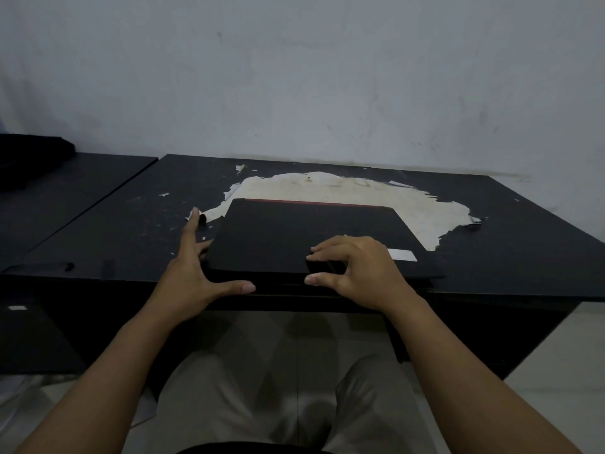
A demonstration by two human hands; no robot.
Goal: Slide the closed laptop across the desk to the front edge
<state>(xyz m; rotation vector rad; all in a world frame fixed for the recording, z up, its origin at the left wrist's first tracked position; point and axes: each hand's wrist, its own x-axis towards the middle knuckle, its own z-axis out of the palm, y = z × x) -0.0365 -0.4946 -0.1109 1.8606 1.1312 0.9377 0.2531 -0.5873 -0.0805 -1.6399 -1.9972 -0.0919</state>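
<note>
The laptop (314, 237), one closed black unit, lies flat on the desk (510, 224) with its near edge at the desk's front edge, so the slide appears to be in its final stage. The left hand (193, 273) is spread open against the laptop's left side, thumb along the near edge, gripping nothing; the right hand (357, 270) pinches the near edge loosely, fingers on the lid, thumb below. Next move: stop before the laptop overhangs, then let go with both hands; count is one laptop, one desk, two hands.

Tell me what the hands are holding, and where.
The laptop. The right hand pinches its front edge; the left hand lies open against its left side.
</note>
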